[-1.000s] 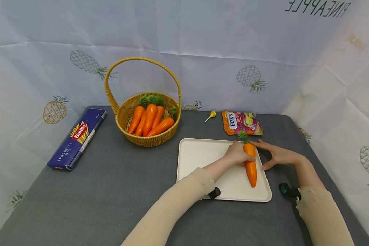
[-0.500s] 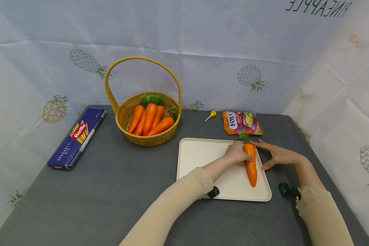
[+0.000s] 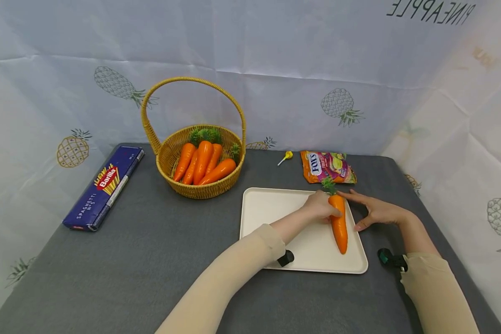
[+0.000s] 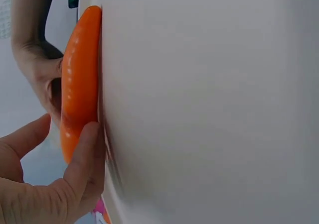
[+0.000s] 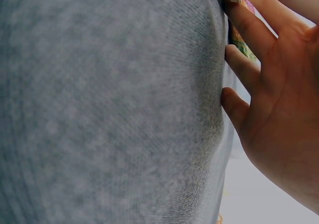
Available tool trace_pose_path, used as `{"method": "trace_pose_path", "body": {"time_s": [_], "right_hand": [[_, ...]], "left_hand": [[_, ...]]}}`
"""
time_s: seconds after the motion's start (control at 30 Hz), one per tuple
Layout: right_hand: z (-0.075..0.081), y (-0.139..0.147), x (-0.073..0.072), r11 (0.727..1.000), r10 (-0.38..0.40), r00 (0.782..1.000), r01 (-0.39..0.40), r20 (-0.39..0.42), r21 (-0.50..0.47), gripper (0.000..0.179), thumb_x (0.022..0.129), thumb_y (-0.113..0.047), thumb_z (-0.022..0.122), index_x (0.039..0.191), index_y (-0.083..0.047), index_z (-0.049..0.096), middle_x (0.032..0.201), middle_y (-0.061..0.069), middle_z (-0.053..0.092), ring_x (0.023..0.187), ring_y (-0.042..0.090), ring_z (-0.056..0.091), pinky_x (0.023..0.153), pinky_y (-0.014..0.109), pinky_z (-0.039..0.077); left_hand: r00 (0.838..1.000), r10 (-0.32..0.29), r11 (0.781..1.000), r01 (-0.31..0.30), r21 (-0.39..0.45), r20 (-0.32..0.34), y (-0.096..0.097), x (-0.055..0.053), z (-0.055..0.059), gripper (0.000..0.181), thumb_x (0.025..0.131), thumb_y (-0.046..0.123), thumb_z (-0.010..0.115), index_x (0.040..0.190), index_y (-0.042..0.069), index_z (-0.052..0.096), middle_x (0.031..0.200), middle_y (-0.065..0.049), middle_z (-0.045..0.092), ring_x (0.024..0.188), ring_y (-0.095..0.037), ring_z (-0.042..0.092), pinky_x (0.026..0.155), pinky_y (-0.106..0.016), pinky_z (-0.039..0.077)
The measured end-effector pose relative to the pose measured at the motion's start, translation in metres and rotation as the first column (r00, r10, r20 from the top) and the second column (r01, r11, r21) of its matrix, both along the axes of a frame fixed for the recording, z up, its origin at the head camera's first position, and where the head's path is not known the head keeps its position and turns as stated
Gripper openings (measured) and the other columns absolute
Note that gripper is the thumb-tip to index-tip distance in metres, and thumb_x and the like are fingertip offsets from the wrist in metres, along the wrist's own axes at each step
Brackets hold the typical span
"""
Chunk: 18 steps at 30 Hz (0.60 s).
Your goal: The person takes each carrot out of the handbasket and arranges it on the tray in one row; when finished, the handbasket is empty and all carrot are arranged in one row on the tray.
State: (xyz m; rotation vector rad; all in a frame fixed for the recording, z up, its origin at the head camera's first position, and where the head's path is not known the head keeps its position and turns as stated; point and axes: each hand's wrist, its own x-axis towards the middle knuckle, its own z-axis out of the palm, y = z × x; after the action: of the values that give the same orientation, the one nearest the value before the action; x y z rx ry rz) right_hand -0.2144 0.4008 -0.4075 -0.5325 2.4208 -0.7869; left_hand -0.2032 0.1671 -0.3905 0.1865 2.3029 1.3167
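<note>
- we see one carrot (image 3: 339, 228) lying on the cream tray (image 3: 271, 204), leafy end near the candy bag (image 3: 327, 167).
- our left hand (image 3: 319, 207) touches it, thumb and fingers apart.
- our right hand (image 3: 375, 211) spreads its fingers at the tray's right edge.

Left grip (image 4: 52, 186): cut off at left, left wrist view
Right grip (image 5: 284, 84): cut off at right, right wrist view
Tray carrot (image 4: 81, 74): partly covered by left grip
Cream tray (image 3: 271, 204): partly hidden under left sleeve (image 3: 229, 273)
FOX'S packet (image 3: 328, 167): partly unreadable
</note>
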Motion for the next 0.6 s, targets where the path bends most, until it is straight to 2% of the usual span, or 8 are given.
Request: {"method": "trace_pose_path", "body": {"time_s": [0.2, 0.37, 0.47, 0.6], "right_hand": [[0.0, 0.0, 0.0, 1.0, 0.008, 1.0, -0.008, 0.003, -0.005, 0.107, 0.073, -0.03, 0.083, 0.159, -0.016, 0.021, 0.163, 0.033, -0.002, 0.145, 0.063, -0.003, 0.098, 0.089, 0.003], [0.0, 0.0, -0.001, 1.0, 0.01, 1.0, -0.01, 0.003, -0.006, 0.107, 0.073, -0.03, 0.083, 0.159, -0.017, 0.02, 0.163, 0.033, -0.002, 0.145, 0.063, -0.002, 0.098, 0.089, 0.004], [0.0, 0.0, 0.0, 1.0, 0.01, 1.0, -0.01, 0.007, -0.013, 0.108, 0.073, -0.03, 0.083, 0.159, -0.017, 0.019, 0.163, 0.032, -0.002, 0.145, 0.062, -0.003, 0.098, 0.089, 0.004], [0.001, -0.001, 0.001, 1.0, 0.009, 1.0, -0.008, 0.015, -0.027, 0.108, 0.073, -0.029, 0.083, 0.159, -0.017, 0.02, 0.163, 0.032, -0.002, 0.146, 0.061, -0.004, 0.098, 0.089, 0.003]], "left_hand": [[1.0, -0.002, 1.0, 0.002, -0.013, -0.004, -0.006, -0.004, 0.004, 0.034, 0.083, 0.023, 0.08, 0.102, 0.0, 0.063, 0.076, -0.005, 0.057, 0.069, -0.027, 0.069, 0.069, -0.029, 0.062], [0.999, -0.024, 0.998, 0.023, -0.055, -0.028, -0.013, -0.008, 0.008, 0.029, 0.083, 0.025, 0.079, 0.088, 0.002, 0.063, 0.067, -0.002, 0.053, 0.064, -0.024, 0.063, 0.054, -0.021, 0.053], [0.999, -0.033, 0.997, 0.031, -0.065, -0.031, -0.017, -0.011, 0.01, 0.03, 0.084, 0.026, 0.079, 0.079, 0.003, 0.061, 0.064, -0.004, 0.055, 0.066, -0.026, 0.066, 0.051, -0.02, 0.049], [1.0, -0.028, 0.999, 0.028, -0.023, -0.013, -0.024, -0.015, 0.012, 0.039, 0.085, 0.025, 0.078, 0.062, 0.008, 0.051, 0.06, -0.006, 0.056, 0.079, -0.033, 0.073, 0.067, -0.029, 0.061]]}}
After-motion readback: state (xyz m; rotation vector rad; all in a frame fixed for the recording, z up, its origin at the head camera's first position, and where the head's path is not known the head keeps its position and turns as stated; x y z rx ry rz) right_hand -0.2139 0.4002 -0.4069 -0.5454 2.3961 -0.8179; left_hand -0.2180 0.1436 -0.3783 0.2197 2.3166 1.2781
